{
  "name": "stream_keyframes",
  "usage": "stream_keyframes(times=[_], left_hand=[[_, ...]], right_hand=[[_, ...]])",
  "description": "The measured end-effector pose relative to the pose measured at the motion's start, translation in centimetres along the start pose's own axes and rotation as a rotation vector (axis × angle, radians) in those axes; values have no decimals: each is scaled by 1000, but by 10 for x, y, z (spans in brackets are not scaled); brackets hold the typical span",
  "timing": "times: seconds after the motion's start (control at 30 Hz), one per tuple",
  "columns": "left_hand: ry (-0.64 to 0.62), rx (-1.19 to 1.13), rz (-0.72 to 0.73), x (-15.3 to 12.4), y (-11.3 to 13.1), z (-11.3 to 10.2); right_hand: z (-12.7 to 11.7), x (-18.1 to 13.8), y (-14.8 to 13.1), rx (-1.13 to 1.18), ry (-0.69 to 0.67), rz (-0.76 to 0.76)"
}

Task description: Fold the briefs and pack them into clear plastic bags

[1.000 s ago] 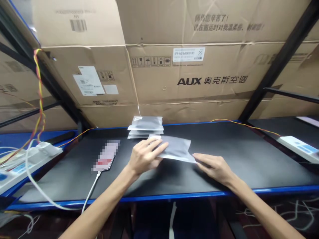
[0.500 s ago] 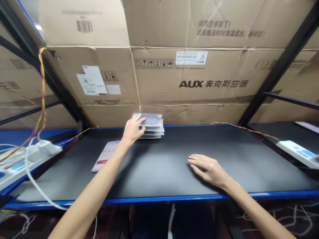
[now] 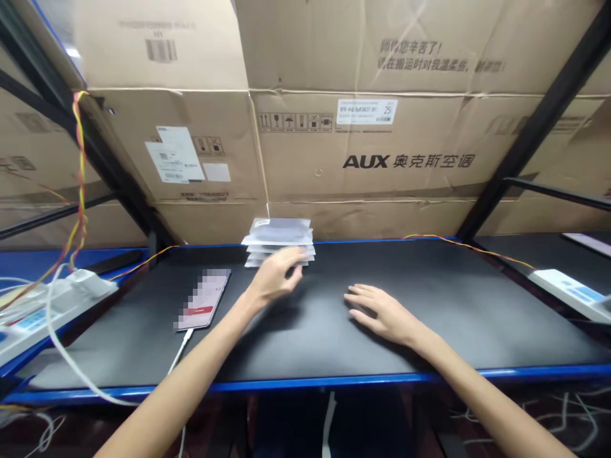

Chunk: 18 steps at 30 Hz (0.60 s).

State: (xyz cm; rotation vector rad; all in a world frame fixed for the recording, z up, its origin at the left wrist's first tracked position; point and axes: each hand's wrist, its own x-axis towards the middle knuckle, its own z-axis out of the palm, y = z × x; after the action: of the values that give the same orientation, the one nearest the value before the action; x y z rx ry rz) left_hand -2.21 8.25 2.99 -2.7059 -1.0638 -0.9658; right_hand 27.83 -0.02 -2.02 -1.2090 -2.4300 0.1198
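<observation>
A stack of thin, pale, flat packets (image 3: 279, 230) stands at the back of the black mat, its layers unevenly offset. My left hand (image 3: 279, 277) is in front of the stack, covering part of its lower edge. Its fingers are bent and slightly blurred, with a gap between thumb and forefinger; I see nothing held there. Palm down, my right hand (image 3: 382, 313) rests on or just over the mat to the right, fingers spread and holding nothing.
A phone (image 3: 206, 299) with a charging cable lies left on the black mat (image 3: 324, 337). White power strips (image 3: 52, 312) sit at both sides. Cardboard (image 3: 305, 152) walls the back, and dark metal posts (image 3: 529, 127) flank the table. Twisted wires hang at left.
My left hand has come off the top of the stack and moved right and toward me. My right hand has shifted slightly left and its fingers have spread.
</observation>
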Motion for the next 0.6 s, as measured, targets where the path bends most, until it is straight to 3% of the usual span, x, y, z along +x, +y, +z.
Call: stream_keyframes(times=[0.2, 0.33, 0.6], left_hand=[[-397, -29, -41, -30, 27, 36], [-473, -14, -59, -37, 27, 40], [-606, -41, -118, -34, 29, 33]], right_hand=[[0, 34, 1, -6, -228, 76], [0, 42, 2, -1, -305, 139], [2, 39, 3, 23, -323, 181]])
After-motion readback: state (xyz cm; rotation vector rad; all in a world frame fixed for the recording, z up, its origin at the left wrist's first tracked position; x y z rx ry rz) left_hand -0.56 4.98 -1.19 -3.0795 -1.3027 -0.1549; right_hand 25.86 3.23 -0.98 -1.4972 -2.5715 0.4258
